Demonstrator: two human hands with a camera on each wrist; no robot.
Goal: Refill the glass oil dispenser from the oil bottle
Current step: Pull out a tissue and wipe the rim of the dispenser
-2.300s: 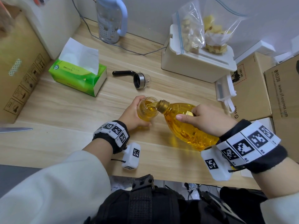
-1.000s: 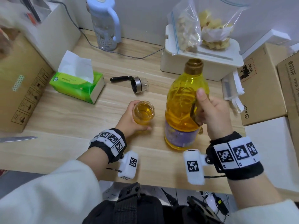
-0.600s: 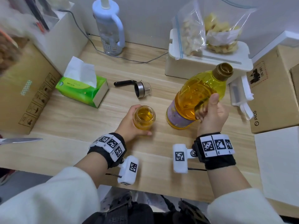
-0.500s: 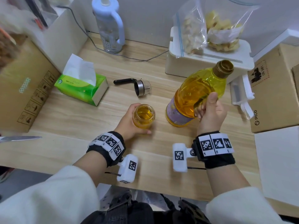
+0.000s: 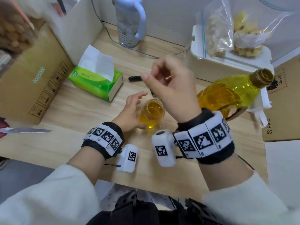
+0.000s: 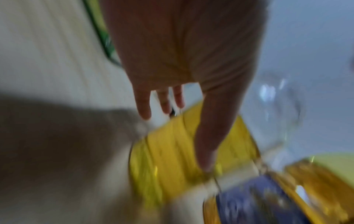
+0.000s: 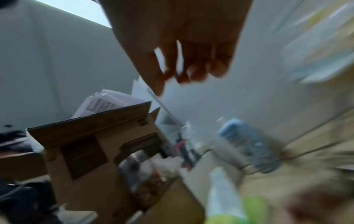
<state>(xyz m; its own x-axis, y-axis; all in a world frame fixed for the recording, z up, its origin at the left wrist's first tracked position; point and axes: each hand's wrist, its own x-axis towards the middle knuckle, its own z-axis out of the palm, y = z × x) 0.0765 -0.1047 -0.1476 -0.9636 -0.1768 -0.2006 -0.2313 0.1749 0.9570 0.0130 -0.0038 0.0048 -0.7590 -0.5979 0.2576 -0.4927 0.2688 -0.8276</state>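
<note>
The glass oil dispenser [image 5: 151, 112] stands open-topped on the wooden table, holding yellow oil. My left hand [image 5: 134, 104] sits at its left side with fingers straight, the thumb low against the glass. In the left wrist view the left hand [image 6: 175, 140] is spread over the dispenser [image 6: 166, 151]. The oil bottle [image 5: 227, 96] stands alone to the right, its gold neck uncapped. My right hand [image 5: 155, 75] hovers in the air above the table with fingers loosely curled, holding nothing. It hides most of the dispenser's cap; only the black handle [image 5: 134, 78] shows.
A green tissue box [image 5: 95, 82] lies at the left, a knife blade [image 5: 26, 131] at the table's left edge. A blue-handled bottle [image 5: 129, 21] and a white box with food bags [image 5: 227, 62] stand at the back. Cardboard boxes [image 5: 32, 78] flank both sides.
My right hand has let go of the oil bottle and moved up and left over the cap. My left hand has loosened from around the dispenser.
</note>
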